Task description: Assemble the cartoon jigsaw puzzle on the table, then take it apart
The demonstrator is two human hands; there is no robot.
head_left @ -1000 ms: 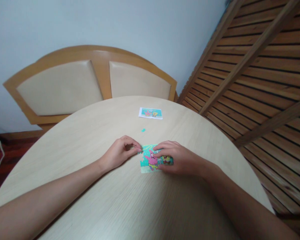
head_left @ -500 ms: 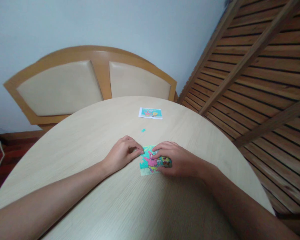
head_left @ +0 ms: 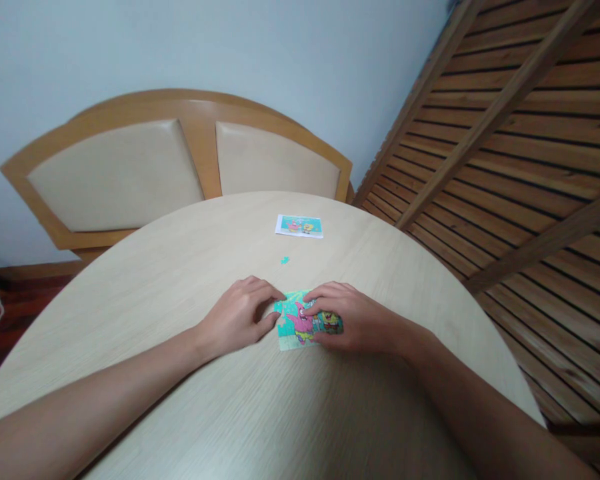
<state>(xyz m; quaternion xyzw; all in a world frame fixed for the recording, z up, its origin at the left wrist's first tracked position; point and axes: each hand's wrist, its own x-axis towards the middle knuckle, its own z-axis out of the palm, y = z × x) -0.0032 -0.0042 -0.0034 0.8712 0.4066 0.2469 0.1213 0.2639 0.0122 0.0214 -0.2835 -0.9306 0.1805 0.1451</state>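
A small jigsaw puzzle (head_left: 303, 327) lies flat on the table in front of me, turquoise with a pink starfish and a yellow sponge figure. Spanning its right part is my right hand (head_left: 347, 319), thumb at the near edge and fingertips on the upper middle, holding it against the tabletop. At the puzzle's left side my left hand (head_left: 243, 312) has thumb and index finger apart. The index fingertip reaches the upper left corner, and the thumb tip is by the left edge. Beyond the puzzle lies one loose turquoise puzzle piece (head_left: 285, 261).
Farther back on the round pale wooden table (head_left: 205, 247) rests a picture card (head_left: 300, 226) with the same characters. A padded wooden headboard (head_left: 200, 160) stands behind the table against the wall. Wooden slats (head_left: 520, 147) rise on the right.
My left thumb and index finger, close together at the puzzle's upper left corner before, have spread apart, with the thumb lower. My right hand keeps its place on the puzzle.
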